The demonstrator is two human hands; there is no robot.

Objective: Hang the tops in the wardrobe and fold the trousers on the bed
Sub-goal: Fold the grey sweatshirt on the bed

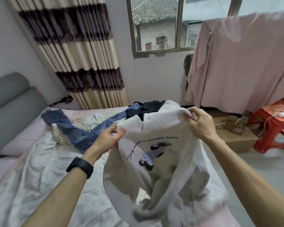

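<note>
White fabric fills the middle of the head view: one hooded top (167, 126), printed with a line of script and a dark graphic, is held up in the air above the bed (23, 177). It is gripped at its upper edge by two hands. The grip of the left hand (111, 136) is pinched on one shoulder of the top, thumb pressed over the cloth. The grip of the right hand (197, 123) is curled round a bunched fold at the other shoulder. The body and sleeves hang down blurred, with the lower end touching the sheet.

One black wristband (79, 167) is worn on the left forearm, and one ring (110, 127) on a left finger.

On the bed one pair of blue jeans (69, 126) is spread out unfolded, and one dark garment (152, 106) is heaped beyond the top. One grey headboard (10, 99) is seen at the left. One striped curtain (82, 63) hangs beside the window. At the right, one pink cloth (236, 63) is draped high, with one red plastic stool (272, 126) and one cardboard box (236, 138) on the floor beneath it.
</note>
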